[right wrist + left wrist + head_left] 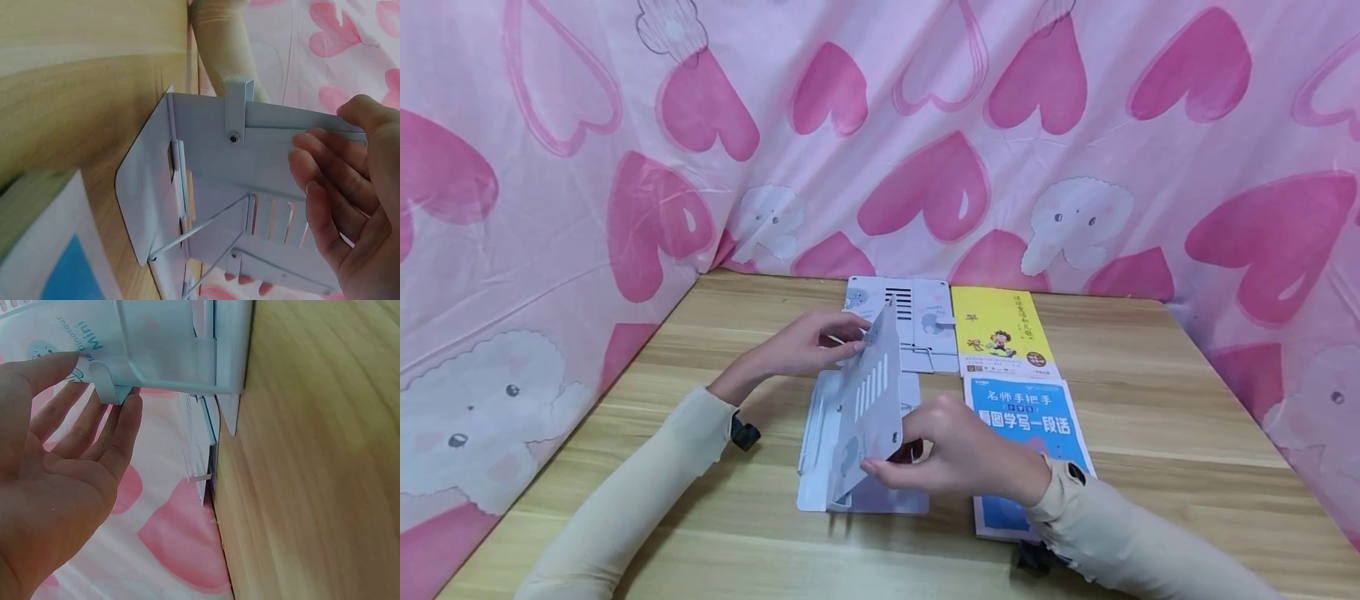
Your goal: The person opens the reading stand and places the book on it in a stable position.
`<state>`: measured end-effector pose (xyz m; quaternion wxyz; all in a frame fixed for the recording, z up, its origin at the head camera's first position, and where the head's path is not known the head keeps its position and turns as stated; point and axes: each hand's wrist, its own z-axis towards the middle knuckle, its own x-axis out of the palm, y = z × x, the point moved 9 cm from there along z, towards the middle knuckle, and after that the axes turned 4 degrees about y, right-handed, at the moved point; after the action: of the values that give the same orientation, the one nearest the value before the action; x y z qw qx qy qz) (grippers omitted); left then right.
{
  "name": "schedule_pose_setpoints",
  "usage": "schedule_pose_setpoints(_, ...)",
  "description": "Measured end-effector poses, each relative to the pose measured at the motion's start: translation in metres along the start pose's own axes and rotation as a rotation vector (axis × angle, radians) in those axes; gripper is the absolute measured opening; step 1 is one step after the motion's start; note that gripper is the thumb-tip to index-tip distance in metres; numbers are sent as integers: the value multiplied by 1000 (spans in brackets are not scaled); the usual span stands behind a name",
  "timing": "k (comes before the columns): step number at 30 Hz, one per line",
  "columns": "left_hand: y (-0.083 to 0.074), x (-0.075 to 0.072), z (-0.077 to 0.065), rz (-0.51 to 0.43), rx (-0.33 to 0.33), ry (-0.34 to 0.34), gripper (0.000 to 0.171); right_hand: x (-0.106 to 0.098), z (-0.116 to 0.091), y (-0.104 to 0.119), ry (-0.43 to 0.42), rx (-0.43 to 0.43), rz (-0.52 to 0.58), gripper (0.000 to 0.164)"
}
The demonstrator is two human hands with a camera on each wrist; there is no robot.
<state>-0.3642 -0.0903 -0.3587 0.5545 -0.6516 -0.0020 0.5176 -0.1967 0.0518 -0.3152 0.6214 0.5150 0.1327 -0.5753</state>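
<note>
A pale metal book stand (874,379) with slots and a small printed pattern stands on the table, its panel raised from the flat base (811,483). My left hand (816,340) pinches the panel's far side edge; in the left wrist view, the thumb lies on the printed face near a bent metal clip (106,381). At the near side edge, my right hand (958,450) grips the panel between thumb and fingers. The right wrist view shows the stand's back, where a wire support (203,226) runs from the base to the slotted panel.
Behind lies a second, similar book stand (930,293), flat on the table. To the right are a yellow book (988,312) and, nearer, a blue book (1026,408) close to my right wrist. A pink heart-patterned cloth (820,167) encloses the wooden table (1157,433) at the back and sides.
</note>
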Motion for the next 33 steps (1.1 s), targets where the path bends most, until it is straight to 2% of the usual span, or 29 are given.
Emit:
schedule_pose_setpoints(3,3,-3,-7,-1,-12,0,40,0,-4,-5,-1,27,27,31)
schedule_pose_setpoints(7,8,-10,-18,-15,-32,-2,42,3,-4,-9,43,41,98,16)
schedule_pose_setpoints(10,10,-17,-25,3,-40,-14,39,4,-3,-10,68,56,128,12)
schedule_pose_setpoints(16,14,-30,-35,29,-48,-14,34,-3,-4,-20,70,96,138,13)
schedule_pose_setpoints(26,35,-60,-52,107,-145,-86,30,-21,0,-58,10,225,159,19)
schedule_pose_setpoints(33,42,-73,-60,108,-173,-80,27,-22,12,-66,28,228,165,27)
